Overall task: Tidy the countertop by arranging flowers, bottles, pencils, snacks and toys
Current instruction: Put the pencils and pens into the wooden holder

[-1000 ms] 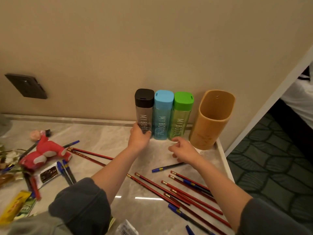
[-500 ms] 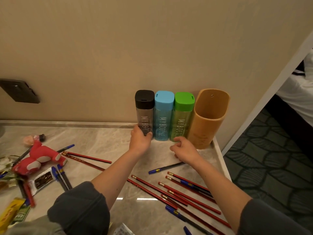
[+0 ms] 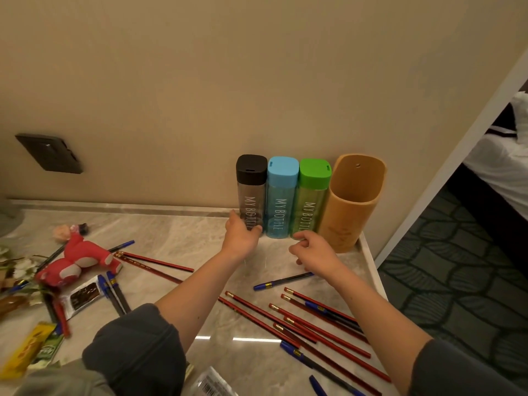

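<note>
Three "MY BOTTLE" bottles stand in a row against the wall: black-capped, blue and green. A tan pencil holder stands upright right of them. My left hand grips the base of the black-capped bottle, thumb on its right side. My right hand hovers with loosely curled fingers, fingertips at the green bottle's foot, holding nothing. Several red pencils and a blue pen lie scattered on the marble countertop.
At the left lie a red plush toy, a small pink toy, flowers, more pens, a dark snack packet and yellow and green snack bars. The counter's right edge drops to patterned carpet. A dark wall socket sits left.
My right hand has moved forward from the pen to the foot of the green bottle. My left hand stays on the black-capped bottle.
</note>
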Tool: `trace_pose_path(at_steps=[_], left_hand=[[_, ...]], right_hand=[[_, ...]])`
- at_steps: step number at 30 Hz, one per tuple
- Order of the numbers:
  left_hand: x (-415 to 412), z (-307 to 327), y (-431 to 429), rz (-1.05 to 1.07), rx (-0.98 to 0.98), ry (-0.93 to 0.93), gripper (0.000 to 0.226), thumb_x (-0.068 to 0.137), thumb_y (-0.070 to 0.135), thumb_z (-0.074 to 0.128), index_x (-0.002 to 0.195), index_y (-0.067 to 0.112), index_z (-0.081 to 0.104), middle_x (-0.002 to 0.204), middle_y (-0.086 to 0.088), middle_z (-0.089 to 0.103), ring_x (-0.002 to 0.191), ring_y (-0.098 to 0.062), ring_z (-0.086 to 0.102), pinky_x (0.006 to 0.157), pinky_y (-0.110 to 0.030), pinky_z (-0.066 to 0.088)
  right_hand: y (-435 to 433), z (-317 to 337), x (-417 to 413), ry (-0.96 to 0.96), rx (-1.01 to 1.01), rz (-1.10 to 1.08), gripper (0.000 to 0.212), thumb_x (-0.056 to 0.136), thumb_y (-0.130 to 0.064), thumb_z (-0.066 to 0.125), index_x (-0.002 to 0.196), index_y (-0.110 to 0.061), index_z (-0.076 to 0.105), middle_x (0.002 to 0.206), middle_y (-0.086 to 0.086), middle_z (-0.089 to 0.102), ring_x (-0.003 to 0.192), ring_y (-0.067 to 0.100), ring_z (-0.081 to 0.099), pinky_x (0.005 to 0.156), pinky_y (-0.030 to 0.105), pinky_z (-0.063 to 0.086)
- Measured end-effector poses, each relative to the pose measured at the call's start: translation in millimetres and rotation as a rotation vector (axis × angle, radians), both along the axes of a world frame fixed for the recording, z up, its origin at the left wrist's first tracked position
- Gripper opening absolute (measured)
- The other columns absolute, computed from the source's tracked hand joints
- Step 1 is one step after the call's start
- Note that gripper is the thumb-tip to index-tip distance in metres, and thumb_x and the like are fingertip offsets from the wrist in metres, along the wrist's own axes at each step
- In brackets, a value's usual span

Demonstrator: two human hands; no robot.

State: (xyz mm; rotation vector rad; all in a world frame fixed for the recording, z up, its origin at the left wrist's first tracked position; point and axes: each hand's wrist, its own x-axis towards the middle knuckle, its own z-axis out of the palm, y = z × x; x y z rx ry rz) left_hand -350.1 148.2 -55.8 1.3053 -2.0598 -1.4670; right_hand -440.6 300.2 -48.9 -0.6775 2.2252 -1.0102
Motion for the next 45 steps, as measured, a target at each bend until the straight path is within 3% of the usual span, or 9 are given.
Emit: trace_pose_path(at_steps=[6, 10, 16, 22, 24, 30, 36, 40, 45], left_hand=[[42, 17, 17, -0.063, -0.032, 0.036, 0.066, 0.092, 0.024, 0.061, 0.148, 0.015, 0.027, 0.153, -0.009, 0.030, 0.137, -0.028, 0.037, 0.109, -0.040, 0.035], [79, 20, 28, -0.073, -0.045, 0.054, 0.047, 0.094, 0.018, 0.058, 0.138, 0.016, 0.044, 0.140, -0.003, 0.049, 0.123, -0.019, 0.052, 0.101, -0.032, 0.042], [137, 6, 40, -0.045, -0.039, 0.083, 0.033, 0.092, 0.013, 0.057, 0.124, 0.020, 0.056, 0.124, 0.003, 0.058, 0.097, -0.007, 0.058, 0.080, -0.023, 0.046], [162, -13, 66, -0.002, 0.066, 0.134, 0.038, 0.093, 0.011, 0.056, 0.128, 0.023, 0.051, 0.126, 0.004, 0.052, 0.107, -0.011, 0.056, 0.095, -0.035, 0.051], [166, -19, 73, 0.005, 0.094, 0.135, 0.039, 0.093, 0.010, 0.056, 0.130, 0.022, 0.049, 0.127, 0.004, 0.051, 0.110, -0.011, 0.055, 0.095, -0.031, 0.049], [169, -33, 82, 0.052, 0.080, 0.144, 0.039, 0.091, 0.009, 0.056, 0.127, 0.022, 0.049, 0.128, 0.003, 0.051, 0.108, -0.005, 0.053, 0.083, -0.017, 0.040], [173, -41, 89, 0.089, 0.058, 0.181, 0.038, 0.090, 0.006, 0.053, 0.119, 0.031, 0.049, 0.122, 0.005, 0.053, 0.107, 0.000, 0.053, 0.085, -0.016, 0.043], [173, -41, 88, 0.114, 0.089, 0.214, 0.039, 0.090, 0.003, 0.053, 0.119, 0.028, 0.050, 0.120, 0.004, 0.055, 0.107, -0.003, 0.054, 0.087, -0.020, 0.045], [171, -39, 90, 0.086, 0.091, 0.204, 0.038, 0.090, 0.007, 0.054, 0.120, 0.028, 0.050, 0.121, 0.005, 0.054, 0.108, -0.002, 0.052, 0.090, -0.022, 0.045]], right_hand=[[0, 10, 36, 0.053, -0.058, 0.068, 0.028, 0.090, -0.022, 0.059, 0.118, -0.021, 0.059, 0.100, -0.002, 0.063, 0.084, 0.014, 0.065, 0.068, 0.026, 0.051], [-2, 9, 62, 0.093, -0.090, 0.159, 0.022, 0.085, -0.018, 0.065, 0.106, -0.022, 0.065, 0.101, -0.001, 0.066, 0.092, 0.016, 0.064, 0.086, 0.037, 0.055], [1, 0, 104, 0.332, 0.185, 0.351, 0.027, 0.075, -0.036, 0.070, 0.101, -0.032, 0.064, 0.094, -0.012, 0.064, 0.088, 0.008, 0.061, 0.081, 0.031, 0.054], [12, -9, 124, 0.477, 0.237, 0.340, 0.037, 0.080, -0.034, 0.067, 0.116, -0.030, 0.061, 0.112, -0.008, 0.062, 0.096, 0.009, 0.060, 0.077, 0.024, 0.049], [15, -13, 127, 0.517, 0.225, 0.311, 0.037, 0.081, -0.032, 0.067, 0.117, -0.030, 0.061, 0.114, -0.007, 0.060, 0.097, 0.008, 0.060, 0.078, 0.022, 0.048], [16, -13, 129, 0.570, 0.227, 0.327, 0.022, 0.083, -0.028, 0.063, 0.103, -0.026, 0.070, 0.100, -0.006, 0.068, 0.093, 0.012, 0.061, 0.068, 0.023, 0.045], [10, -14, 125, 0.454, 0.283, 0.317, 0.019, 0.082, -0.027, 0.067, 0.101, -0.026, 0.068, 0.094, -0.009, 0.065, 0.094, 0.012, 0.060, 0.070, 0.027, 0.047], [8, -18, 125, 0.494, 0.312, 0.342, 0.018, 0.083, -0.029, 0.062, 0.099, -0.026, 0.069, 0.099, -0.004, 0.067, 0.102, 0.018, 0.057, 0.068, 0.027, 0.040], [15, -23, 134, 0.593, 0.241, 0.312, 0.016, 0.090, -0.032, 0.058, 0.099, -0.023, 0.069, 0.095, -0.004, 0.067, 0.093, 0.015, 0.061, 0.073, 0.030, 0.051]])
